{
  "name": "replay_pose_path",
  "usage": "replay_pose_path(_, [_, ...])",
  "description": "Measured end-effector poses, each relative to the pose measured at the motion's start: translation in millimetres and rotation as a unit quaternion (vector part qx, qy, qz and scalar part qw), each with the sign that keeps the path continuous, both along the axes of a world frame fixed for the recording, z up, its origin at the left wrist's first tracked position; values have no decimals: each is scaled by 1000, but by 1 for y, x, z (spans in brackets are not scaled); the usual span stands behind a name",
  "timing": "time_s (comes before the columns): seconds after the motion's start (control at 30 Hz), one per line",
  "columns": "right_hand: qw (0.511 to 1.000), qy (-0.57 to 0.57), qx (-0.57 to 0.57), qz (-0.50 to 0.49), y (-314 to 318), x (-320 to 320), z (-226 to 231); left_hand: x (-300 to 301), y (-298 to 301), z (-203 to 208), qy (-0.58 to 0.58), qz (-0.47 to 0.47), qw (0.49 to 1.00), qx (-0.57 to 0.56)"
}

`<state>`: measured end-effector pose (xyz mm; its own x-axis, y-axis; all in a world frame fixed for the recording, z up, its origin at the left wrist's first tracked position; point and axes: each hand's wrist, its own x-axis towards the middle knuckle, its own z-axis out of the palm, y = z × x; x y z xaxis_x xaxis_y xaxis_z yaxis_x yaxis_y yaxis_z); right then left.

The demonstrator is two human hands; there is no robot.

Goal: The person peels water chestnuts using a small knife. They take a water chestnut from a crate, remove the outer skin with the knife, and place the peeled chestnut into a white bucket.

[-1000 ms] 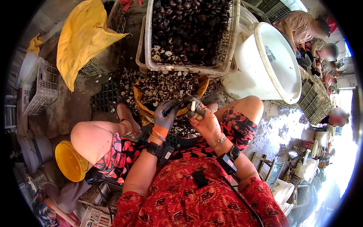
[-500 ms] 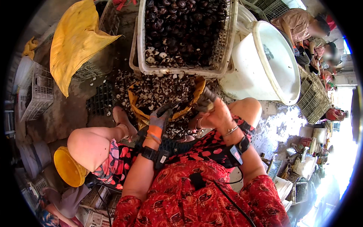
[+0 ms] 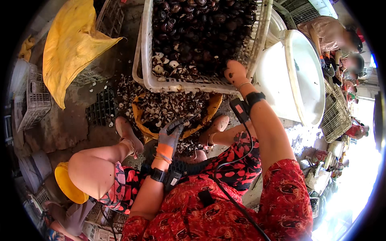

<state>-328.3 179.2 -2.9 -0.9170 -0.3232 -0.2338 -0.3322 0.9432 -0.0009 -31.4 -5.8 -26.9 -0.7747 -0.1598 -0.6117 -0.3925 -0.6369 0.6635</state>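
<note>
Reaching out over the near right corner of a white, rectangular, slatted plastic crate (image 3: pixel 189 86), our right hand (image 3: pixel 236 73) has its fingers down at the edge of the heap of dark, glossy, rounded pieces (image 3: pixel 197 34), and we cannot tell from here how tightly they are curled or whether they have hold of one. Those dark pieces fill most of the crate, and in its near left corner we spot a cluster of small, pale, whitish pieces (image 3: pixel 163 66). Over on our left side, the left hand (image 3: pixel 167 137), in a grey glove with an orange cuff, hovers at the near edge of an open, yellow, soft-sided sack (image 3: pixel 215 105), fingers pointing away from us and partly parted; whether anything small sits between them, we cannot make out. Inside that sack we see a pile of dark and pale scraps (image 3: pixel 171 105), with more scattered on the floor around it. Just right of the crate stands a large, white, round plastic tub (image 3: pixel 277 82); well off to the left hangs a crumpled yellow sheet (image 3: pixel 72 48), and beside our left knee a yellow round bucket (image 3: pixel 68 184) leans.
</note>
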Motion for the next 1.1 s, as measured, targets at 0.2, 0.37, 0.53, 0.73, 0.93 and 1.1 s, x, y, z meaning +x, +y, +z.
replay_pose_path(0.2, [992, -99, 66, -39, -13, -15, -31, -5, 1, 6, -3, 6, 1000, 3])
replay_pose_path(0.37, [987, -162, 20, -6, 2, -22, -30, -5, 0, -2, 32, -3, 999, 0])
replay_pose_path(0.53, [971, -130, -189, 68, -8, 31, 41, 2, -5, 7, 41, 53, 996, 55])
replay_pose_path(0.73, [883, -184, -396, 170, -15, 172, 68, 4, -1, 32, 81, 24, 954, 286])
replay_pose_path(0.93, [914, -163, -361, 83, -19, 245, 56, 15, 9, 45, 119, -72, 977, 165])
replay_pose_path(1.1, [884, -67, -429, 173, -16, 248, 50, 20, 4, 70, 109, -115, 983, 97])
